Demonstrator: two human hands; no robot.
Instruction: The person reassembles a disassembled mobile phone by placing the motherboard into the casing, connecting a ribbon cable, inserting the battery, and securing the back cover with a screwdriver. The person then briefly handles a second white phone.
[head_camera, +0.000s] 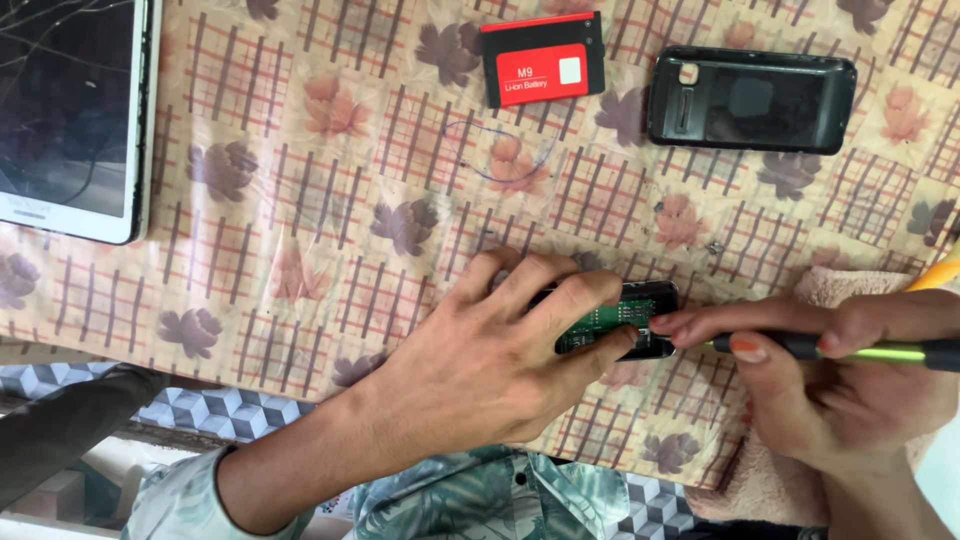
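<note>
My left hand (500, 350) lies over a small opened phone (640, 318), pinning it to the tablecloth; a green circuit board shows inside it. My right hand (830, 370) grips a black and green screwdriver (860, 350), its tip at the phone's right end. A tiny screw (715, 247) lies just above the phone.
A red and black battery (543, 58) and a black phone back cover (752, 98) lie at the top of the floral checked tablecloth (330, 200). A white tablet with a cracked screen (70, 110) sits at the left. A pink towel (840, 285) lies under my right hand.
</note>
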